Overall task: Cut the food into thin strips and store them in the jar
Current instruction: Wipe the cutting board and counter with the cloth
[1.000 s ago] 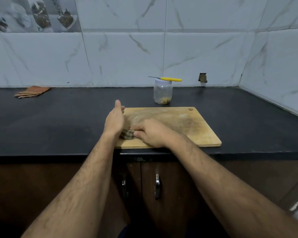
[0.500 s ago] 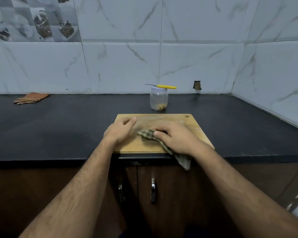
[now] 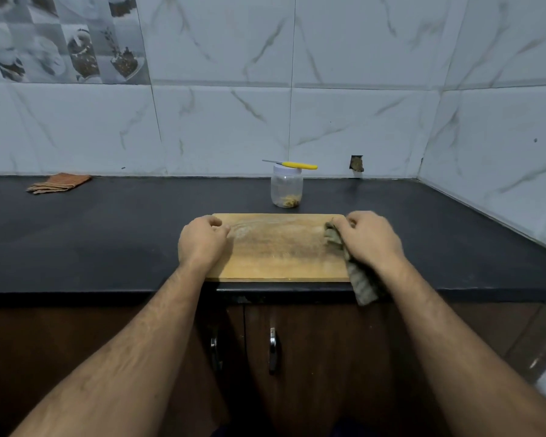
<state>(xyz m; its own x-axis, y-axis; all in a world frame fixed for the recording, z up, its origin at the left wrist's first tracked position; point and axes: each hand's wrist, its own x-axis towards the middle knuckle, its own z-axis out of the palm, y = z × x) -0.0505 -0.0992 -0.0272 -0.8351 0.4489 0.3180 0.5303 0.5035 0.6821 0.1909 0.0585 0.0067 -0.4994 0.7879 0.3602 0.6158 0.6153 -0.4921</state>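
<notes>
Two hands rest on the wooden board (image 3: 278, 247) — the left hand (image 3: 202, 242) with fingers curled in, the right hand (image 3: 371, 239) gripping a cloth (image 3: 358, 275). Behind stands the jar (image 3: 286, 190) — a yellow knife (image 3: 292, 165) on its lid.

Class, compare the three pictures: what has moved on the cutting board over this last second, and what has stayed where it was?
The right hand, gripping the checked cloth, has swept from the left part of the cutting board to its right edge. The left hand rested upright against the cloth; its fingers are now curled at the board's left end. The jar, the yellow-handled knife across its lid and the folded orange cloth have not moved.
</notes>
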